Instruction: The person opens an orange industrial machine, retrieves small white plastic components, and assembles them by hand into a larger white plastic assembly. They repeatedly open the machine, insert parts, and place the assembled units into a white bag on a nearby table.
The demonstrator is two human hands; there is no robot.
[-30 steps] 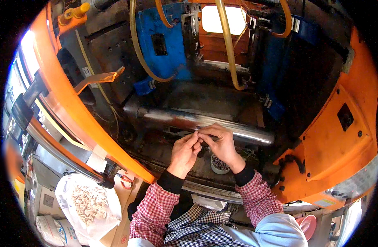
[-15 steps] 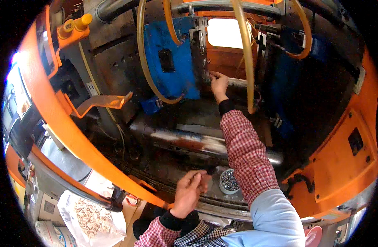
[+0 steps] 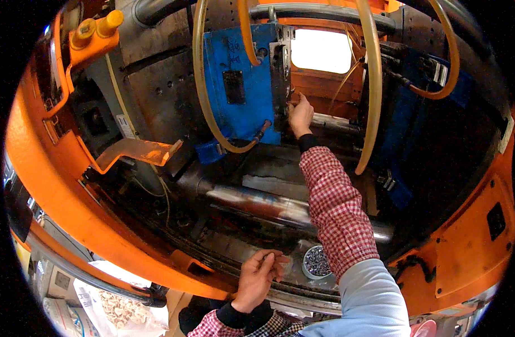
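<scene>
My right hand (image 3: 300, 116) reaches into the machine, its fingertips pressed close together at the inner face of a blue mould half (image 3: 235, 92). Whatever those fingertips hold, if anything, is too small to make out. Low in front of me, my left hand (image 3: 256, 281) is half turned up with its fingers curled in and the thumb against them. Something small may lie in it, but I cannot tell what. Just right of the left hand, partly beside my right sleeve, stands a white bowl (image 3: 306, 270) full of small shiny metal pieces (image 3: 318, 260).
Yellowish hoses (image 3: 371, 90) hang down around the mould. A thick steel bar (image 3: 257, 205) crosses below my right forearm. An orange bracket (image 3: 136, 151) juts in from the left. Orange frame edges (image 3: 117, 241) curve nearby; a bag of pale pieces (image 3: 120, 309) sits lower left.
The view has shifted, so the machine sits further right and the bag lower. My right hand stays by the mould face, the index fingertip raised higher. The left fingers are curled more.
</scene>
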